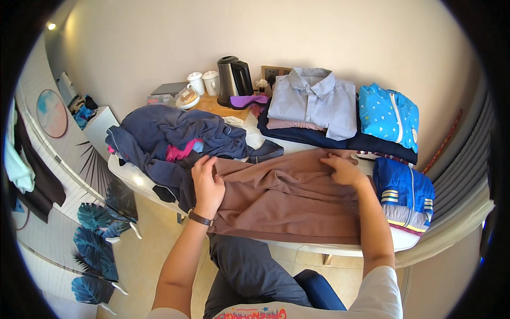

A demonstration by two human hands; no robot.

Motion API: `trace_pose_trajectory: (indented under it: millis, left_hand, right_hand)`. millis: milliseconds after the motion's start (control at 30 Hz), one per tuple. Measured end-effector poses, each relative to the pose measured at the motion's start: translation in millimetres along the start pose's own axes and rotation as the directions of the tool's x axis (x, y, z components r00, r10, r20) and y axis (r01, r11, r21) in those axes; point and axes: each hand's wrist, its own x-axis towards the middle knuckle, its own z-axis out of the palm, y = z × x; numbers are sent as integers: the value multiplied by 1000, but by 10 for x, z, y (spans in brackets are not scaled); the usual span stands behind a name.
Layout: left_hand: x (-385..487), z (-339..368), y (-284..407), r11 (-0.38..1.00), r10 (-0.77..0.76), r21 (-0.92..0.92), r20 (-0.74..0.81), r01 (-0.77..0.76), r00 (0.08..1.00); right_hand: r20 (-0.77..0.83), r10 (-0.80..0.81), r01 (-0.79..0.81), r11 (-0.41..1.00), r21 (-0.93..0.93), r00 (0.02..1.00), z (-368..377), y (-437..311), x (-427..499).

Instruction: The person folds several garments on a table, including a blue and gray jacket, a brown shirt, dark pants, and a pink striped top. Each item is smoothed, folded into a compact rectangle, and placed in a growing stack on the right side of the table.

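Observation:
A brown cloth garment (295,199) lies spread across the white table before me, its lower edge along the table's front. My left hand (208,185), with a brown-strapped wristwatch (200,217), is over the garment's left end, fingers apart. Over its upper right part is my right hand (343,169), index finger extended onto the cloth; I see no fabric gripped. A rumpled heap of dark blue clothing (179,131) meets the brown garment on the left, with a bright pink piece (183,150) showing in it. Beside my right forearm sits a folded blue jacket (406,191) with a grey band.
A folded grey collared shirt (314,101) tops a stack at the back, beside a folded light blue patterned jacket (388,115). An electric kettle (229,81), lidded white mugs (195,83) and a purple item (245,101) stand behind. Grey curtain (462,167) hangs right.

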Motion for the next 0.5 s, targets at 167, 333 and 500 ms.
trace_pose_trajectory:
  millis: [167, 333, 500]
  left_hand:
    - [76, 147, 306, 985, 47, -171, 262, -2, 964]
    - [169, 192, 250, 991, -93, -23, 601, 134, 794]
    - [362, 206, 139, 760, 9, -460, 713, 459, 701]
  right_hand:
    - [-335, 341, -279, 935, 220, 878, -43, 173, 110]
    - [-271, 727, -762, 646, -39, 630, -215, -181, 192]
    - [-396, 623, -692, 720, -47, 675, -91, 241, -42]
